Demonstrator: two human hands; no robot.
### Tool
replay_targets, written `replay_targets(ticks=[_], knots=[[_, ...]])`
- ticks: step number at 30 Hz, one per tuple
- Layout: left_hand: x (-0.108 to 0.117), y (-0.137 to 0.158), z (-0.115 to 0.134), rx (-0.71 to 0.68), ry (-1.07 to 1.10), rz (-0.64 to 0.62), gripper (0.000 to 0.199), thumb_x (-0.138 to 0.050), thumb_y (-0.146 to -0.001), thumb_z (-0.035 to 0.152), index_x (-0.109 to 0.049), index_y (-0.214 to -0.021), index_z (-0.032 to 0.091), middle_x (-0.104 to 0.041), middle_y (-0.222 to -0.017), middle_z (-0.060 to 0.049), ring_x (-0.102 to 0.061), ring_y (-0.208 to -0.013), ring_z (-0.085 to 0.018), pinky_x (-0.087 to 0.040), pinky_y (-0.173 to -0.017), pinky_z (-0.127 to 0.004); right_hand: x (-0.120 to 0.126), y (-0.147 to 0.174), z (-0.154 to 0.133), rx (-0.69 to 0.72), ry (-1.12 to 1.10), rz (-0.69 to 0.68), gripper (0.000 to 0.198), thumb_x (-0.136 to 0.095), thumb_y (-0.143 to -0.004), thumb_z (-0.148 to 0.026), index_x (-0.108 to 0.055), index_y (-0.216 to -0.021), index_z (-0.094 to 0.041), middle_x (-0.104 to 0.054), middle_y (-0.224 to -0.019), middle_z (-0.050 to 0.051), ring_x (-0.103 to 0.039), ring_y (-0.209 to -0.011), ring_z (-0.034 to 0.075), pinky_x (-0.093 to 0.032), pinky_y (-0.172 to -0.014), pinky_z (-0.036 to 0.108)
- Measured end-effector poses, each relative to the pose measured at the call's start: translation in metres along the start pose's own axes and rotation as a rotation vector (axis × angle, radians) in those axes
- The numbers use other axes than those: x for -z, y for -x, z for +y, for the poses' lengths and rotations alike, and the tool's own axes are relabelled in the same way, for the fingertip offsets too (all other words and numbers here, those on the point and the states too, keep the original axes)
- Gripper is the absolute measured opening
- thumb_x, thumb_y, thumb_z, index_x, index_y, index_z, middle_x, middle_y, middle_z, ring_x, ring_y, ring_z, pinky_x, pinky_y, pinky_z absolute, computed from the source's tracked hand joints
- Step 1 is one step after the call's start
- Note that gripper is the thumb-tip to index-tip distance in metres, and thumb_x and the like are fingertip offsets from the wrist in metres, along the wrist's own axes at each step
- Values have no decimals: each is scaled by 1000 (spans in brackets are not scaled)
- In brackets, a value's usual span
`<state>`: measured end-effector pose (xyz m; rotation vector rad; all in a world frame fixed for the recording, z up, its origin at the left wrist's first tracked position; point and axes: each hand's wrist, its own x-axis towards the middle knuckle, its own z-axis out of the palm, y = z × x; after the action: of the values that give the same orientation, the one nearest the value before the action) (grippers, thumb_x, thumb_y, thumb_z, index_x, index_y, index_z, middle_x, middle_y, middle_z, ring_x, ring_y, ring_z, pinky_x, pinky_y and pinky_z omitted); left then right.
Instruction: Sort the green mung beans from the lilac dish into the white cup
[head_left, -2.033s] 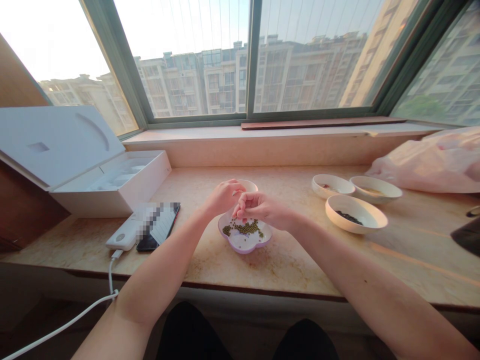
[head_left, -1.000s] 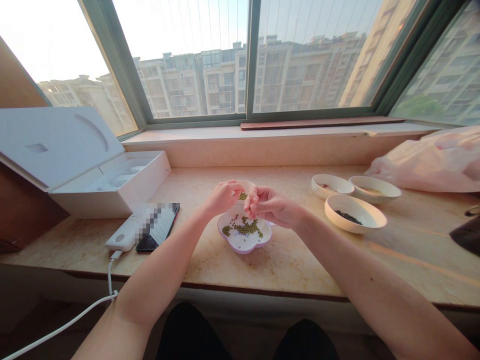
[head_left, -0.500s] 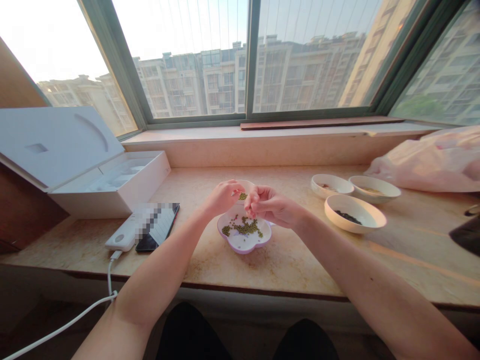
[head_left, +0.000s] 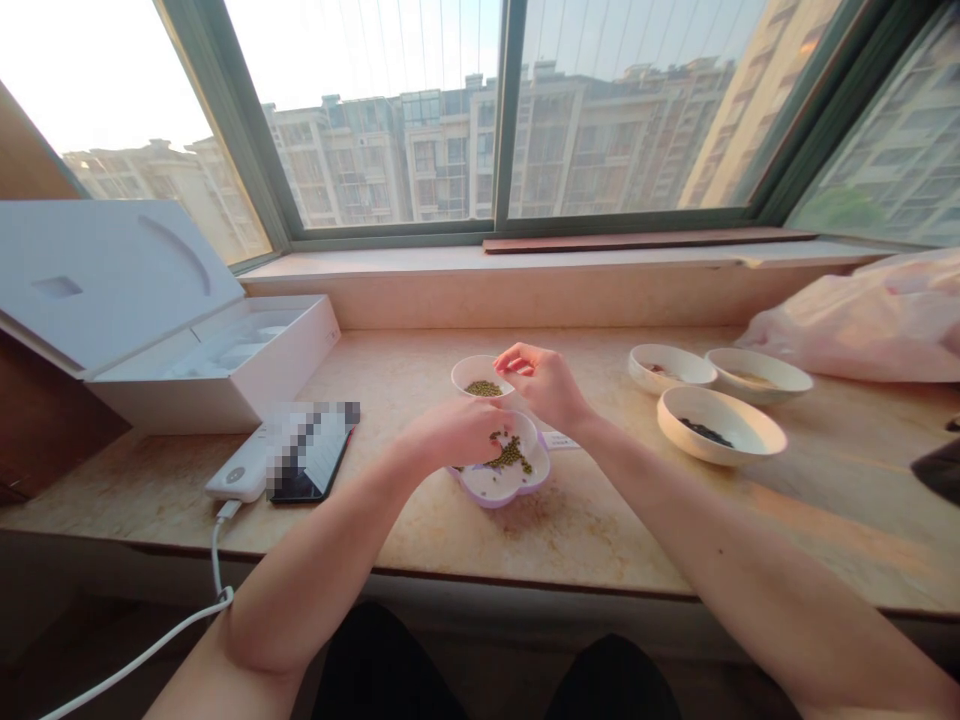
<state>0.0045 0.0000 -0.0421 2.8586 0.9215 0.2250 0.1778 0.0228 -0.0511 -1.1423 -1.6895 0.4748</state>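
Note:
A lilac-rimmed, flower-shaped dish [head_left: 501, 499] stands on the counter with small green beans [head_left: 513, 456] scattered in it. Over its left part is my left hand [head_left: 466, 432], fingers pointing down among the beans and drawn together; whether a bean is between them is hidden. Just behind the dish, a small white bowl [head_left: 466, 369] holds more green beans. My right hand [head_left: 546, 382] hovers at that bowl's right rim, its fingers curled together with the tips over the edge. What they hold, if anything, is too small to see.
To the right are three white bowls, one with dark beans [head_left: 703, 432], near a plastic bag [head_left: 870, 320]. An open white box [head_left: 277, 350], a white power bank [head_left: 238, 470] with a cable and a phone [head_left: 319, 465] lie left. The counter's front edge is close.
My left hand has come down from the white bowl to the flower-shaped dish. My right hand has gone from above the dish up to the bowl's rim. The view has shifted slightly.

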Motion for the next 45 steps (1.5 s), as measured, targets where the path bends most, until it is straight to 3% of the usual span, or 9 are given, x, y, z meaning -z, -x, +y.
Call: replay_targets(ticks=[5, 12, 19, 27, 45], knots=[[-3, 3, 5, -30, -14, -35, 30, -63, -74, 13, -72, -102, 21, -70, -111, -7, -67, -100, -23, -53, -79, -29, -6, -1, 12, 54, 252, -38, 19, -59, -84, -11, -75, -86, -21, -77, -86, 4, -69, -79, 21, -51, -74, 32], [-4, 1, 14, -18, -53, -114, 17, -63, -74, 16, -71, -89, 19, -71, -105, -7, -67, -91, -23, -52, -73, -31, -6, -3, 21, 79, 238, -41, 26, -55, -89, -11, -75, -101, -21, -76, -113, 7, -71, -95, 22, -52, -85, 34], [-16, -3, 12, -64, -54, -36, 21, -52, -72, 0, -64, -73, 18, -71, -90, -7, -67, -84, -20, -51, -75, -31, -6, 3, 17, 56, 277, -64, 14, -62, -88, -19, -75, -94, -19, -75, -108, 8, -67, -81, 19, -52, -76, 33], [-27, -8, 6, -43, -66, -8, 25, -48, -80, 0, -67, -81, 17, -73, -99, -7, -68, -93, -21, -51, -77, -30, -6, 6, 13, 64, 280, -100, 11, -63, -89, -20, -74, -92, -20, -75, -107, 8, -68, -84, 20, -51, -75, 32], [-25, -10, 7, -58, -70, 2, 24, -50, -80, 1, -68, -81, 16, -73, -97, -6, -67, -92, -21, -50, -74, -30, -4, 8, 13, 78, 273, -88, 12, -63, -90, -21, -74, -91, -20, -75, -108, 8, -68, -83, 20, -50, -76, 33]])
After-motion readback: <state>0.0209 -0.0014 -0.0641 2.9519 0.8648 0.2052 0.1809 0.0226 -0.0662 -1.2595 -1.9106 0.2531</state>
